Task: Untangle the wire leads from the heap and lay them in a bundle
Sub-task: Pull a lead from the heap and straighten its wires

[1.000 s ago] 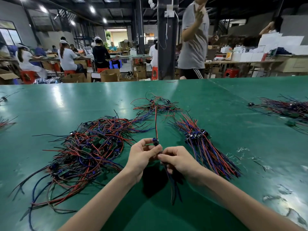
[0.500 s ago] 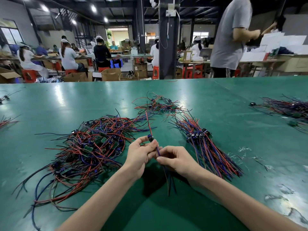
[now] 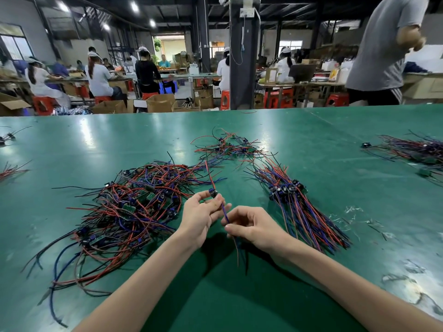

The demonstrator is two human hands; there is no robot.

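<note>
Change noted: your hands are parting now, where a second ago they were pressed knuckle to knuckle. Your left hand [image 3: 201,218] is pinching the small dark component [image 3: 212,193] of one wire lead [image 3: 224,213] between thumb and fingertips. Your right hand [image 3: 256,227] is pinching the same lead's blue wire just below, with the tails hanging under your palm.

The red upper wire [image 3: 209,173] is leaning left now instead of standing straight. Whether its tip is clearing the strands behind it cannot be told.

Judgement: you are straightening this lead, and it is nearly ready for the bundle [image 3: 297,207] lying just right of your right hand. The heap [image 3: 134,207] is sitting left of your left hand and looking large, so most of the work is remaining.

Obstacles: loose strands from the heap and the far tangle [image 3: 230,147] are reaching toward the lead's upper end. Wire scraps [image 3: 354,212] are littering the table [image 3: 335,140] beyond the bundle.
</note>
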